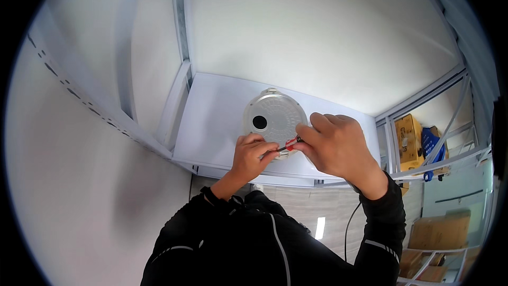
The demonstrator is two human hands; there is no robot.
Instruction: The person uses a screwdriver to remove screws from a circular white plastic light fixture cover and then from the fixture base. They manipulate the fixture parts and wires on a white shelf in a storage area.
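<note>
Two bare hands meet at one slim red-and-black tool with a thin dark shaft (pixel 290 144); my R hand (pixel 338 145) pinches the handle end, thumb vs. index, closed approx. to the handle's width; my L hand (pixel 248 158) has thumb + fingertips closed round the shaft's far end, no gap visible; tip itself hidden, so can't tell its shape. Tool's long axis runs L–R, sloping a bit toward me at the L end; it lies over the near edge of a round, pale-grey, flat-topped device (pixel 280 114), contact unclear; device sits on a white rectangular tabletop (pixel 214 108), just beyond both hands; its black circular patch (pixel 259 122) is nearer my L.
</note>
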